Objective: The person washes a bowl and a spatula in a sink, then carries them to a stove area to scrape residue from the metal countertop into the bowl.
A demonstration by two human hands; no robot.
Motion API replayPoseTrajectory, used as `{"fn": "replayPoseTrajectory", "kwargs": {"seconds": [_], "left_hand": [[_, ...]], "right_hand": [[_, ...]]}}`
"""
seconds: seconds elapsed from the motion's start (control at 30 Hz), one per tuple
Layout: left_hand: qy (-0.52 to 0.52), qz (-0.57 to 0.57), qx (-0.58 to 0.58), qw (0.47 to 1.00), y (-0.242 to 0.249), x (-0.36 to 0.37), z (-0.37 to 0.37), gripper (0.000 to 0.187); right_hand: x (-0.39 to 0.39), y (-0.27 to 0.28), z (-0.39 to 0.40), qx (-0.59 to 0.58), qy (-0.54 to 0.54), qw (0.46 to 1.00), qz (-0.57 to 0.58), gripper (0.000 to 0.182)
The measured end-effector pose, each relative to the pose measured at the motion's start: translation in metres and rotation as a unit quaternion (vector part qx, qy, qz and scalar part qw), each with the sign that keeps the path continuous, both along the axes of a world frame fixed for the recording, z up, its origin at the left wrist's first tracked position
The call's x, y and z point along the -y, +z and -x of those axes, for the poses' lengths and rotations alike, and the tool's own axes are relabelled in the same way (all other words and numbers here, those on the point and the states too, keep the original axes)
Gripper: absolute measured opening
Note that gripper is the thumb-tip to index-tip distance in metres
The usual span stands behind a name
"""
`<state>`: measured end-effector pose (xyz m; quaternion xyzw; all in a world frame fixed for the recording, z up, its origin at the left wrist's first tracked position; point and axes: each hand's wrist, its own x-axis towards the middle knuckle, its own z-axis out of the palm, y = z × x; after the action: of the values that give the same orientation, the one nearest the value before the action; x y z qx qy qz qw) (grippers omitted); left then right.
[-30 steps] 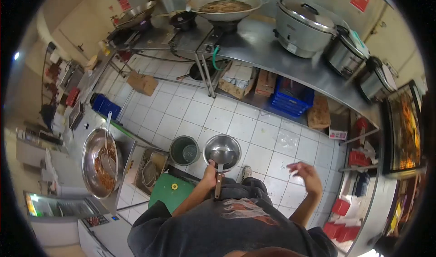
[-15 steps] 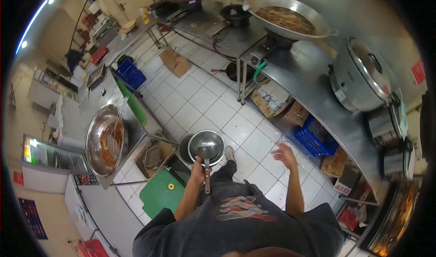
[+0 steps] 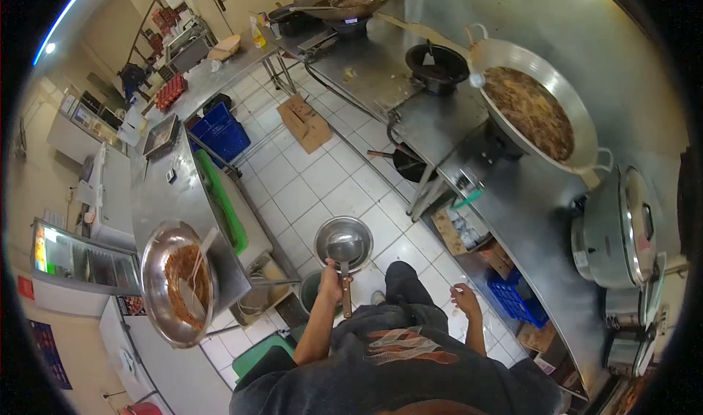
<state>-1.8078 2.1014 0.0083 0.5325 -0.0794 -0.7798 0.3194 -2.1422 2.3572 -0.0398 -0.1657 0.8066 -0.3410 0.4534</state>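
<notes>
Left hand (image 3: 333, 282): closed on wood-handled utensil (image 3: 346, 298), steel bowl (image 3: 322, 241).
Right hand (image 3: 464, 299): half-open, empty.
Floor (image 3: 302, 199): bucket (image 3: 309, 289), cardboard (image 3: 304, 124).
Bench (image 3: 529, 217): wok (image 3: 586, 128), rice cooker (image 3: 608, 228).

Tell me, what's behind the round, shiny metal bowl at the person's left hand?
Around the round, shiny metal bowl, white square floor tiles show, and a round, dark-green bucket peeks out beside the left hand. Whatever lies directly behind the bowl is covered and cannot be seen.

The bowl (image 3: 322, 238) is smooth, glossy metal; the held handle (image 3: 346, 298) — wood; the shirt (image 3: 329, 367), matt cloth; the floor tiles (image 3: 299, 197), glossy.
</notes>
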Motion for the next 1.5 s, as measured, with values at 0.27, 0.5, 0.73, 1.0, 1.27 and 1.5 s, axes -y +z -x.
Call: {"fn": "replayPoseTrajectory", "kwargs": {"seconds": [0.27,0.5,0.73,1.0,1.27,1.5], "left_hand": [[0.058,0.014,0.028,0.998,0.028,0.144,0.026,0.049],[0.177,0.005,0.037,0.983,0.024,0.241,-0.011,0.032],[0.274,0.023,0.043,0.960,0.004,0.372,-0.062,0.046],[0.182,0.101,-0.011,0.978,-0.019,0.593,-0.125,0.044],[0.096,0.110,0.006,0.989,0.025,0.811,-0.117,0.044],[0.066,0.110,0.021,0.992,0.043,0.928,-0.117,0.039]], "right_hand": [[0.284,-0.002,0.022,-0.213,0.325,0.920,0.053,0.035],[0.576,0.092,-0.024,-0.029,0.336,0.900,0.274,0.025],[0.794,0.141,-0.074,0.299,0.261,0.895,0.201,0.034],[0.982,0.219,-0.097,0.479,0.104,0.823,0.287,0.055],[1.185,0.280,-0.066,0.594,-0.094,0.687,0.408,0.062],[1.286,0.252,-0.017,0.608,-0.277,0.606,0.430,0.026]]}}
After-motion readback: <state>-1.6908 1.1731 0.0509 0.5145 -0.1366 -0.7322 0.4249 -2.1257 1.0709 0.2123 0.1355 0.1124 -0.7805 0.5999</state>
